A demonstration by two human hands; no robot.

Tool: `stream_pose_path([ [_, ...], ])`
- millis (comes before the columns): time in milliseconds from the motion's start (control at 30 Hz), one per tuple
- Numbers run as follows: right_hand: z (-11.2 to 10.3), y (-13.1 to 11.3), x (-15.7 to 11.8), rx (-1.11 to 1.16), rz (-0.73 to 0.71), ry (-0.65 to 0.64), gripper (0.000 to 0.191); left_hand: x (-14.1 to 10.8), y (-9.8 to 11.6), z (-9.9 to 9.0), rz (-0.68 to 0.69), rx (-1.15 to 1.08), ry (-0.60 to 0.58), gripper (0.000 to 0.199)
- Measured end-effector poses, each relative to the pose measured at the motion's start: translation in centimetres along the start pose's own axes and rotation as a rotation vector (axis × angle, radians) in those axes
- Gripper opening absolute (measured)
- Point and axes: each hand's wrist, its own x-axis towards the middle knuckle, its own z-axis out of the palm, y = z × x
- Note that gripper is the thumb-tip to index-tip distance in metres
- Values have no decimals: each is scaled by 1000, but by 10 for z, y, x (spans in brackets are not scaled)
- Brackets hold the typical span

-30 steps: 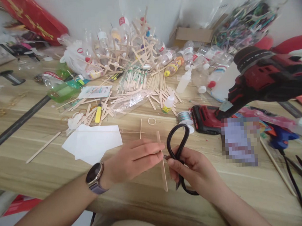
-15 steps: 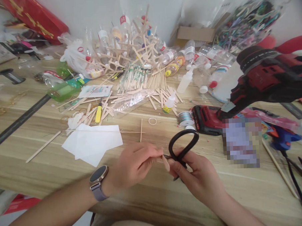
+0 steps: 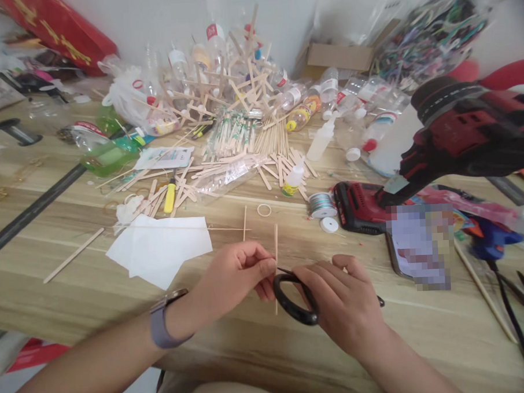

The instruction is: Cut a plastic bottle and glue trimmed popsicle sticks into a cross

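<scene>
My left hand (image 3: 243, 275) pinches a thin wooden stick (image 3: 276, 239) between thumb and fingers, and the stick stands nearly upright in the view. My right hand (image 3: 342, 303) is wrapped round black-handled scissors (image 3: 295, 315). One handle loop hangs toward the left, and the scissors' narrow metal tip points at the stick beside my left fingertips. Whether the tip touches the wood I cannot tell. Just beyond my left hand another short stick (image 3: 244, 223) lies across the end of a long thin stick (image 3: 228, 228) on the table.
White paper sheets (image 3: 160, 247) lie left of my hands. A red and black power drill (image 3: 362, 206) stands at the right, near a phone (image 3: 416, 247) and a thread spool (image 3: 322, 205). Bottles, loose sticks and a yellow-handled tool (image 3: 170, 197) fill the back.
The held stick has turned upright and shows at greater length. My right hand has rolled over, back up, and the scissors' loop has swung down and left.
</scene>
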Motion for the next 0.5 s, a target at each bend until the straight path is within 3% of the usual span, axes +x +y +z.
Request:
stream_pose_path([
  [167,-1,0,-1,-22,-16,-10,20,5,-1,-5,-193,-210,-59,37],
  [400,6,3,0,202,130,-7,16,-1,-1,-5,103,140,-12,23],
  [500,6,2,1,233,176,16,16,-1,1,-4,101,119,-31,21],
])
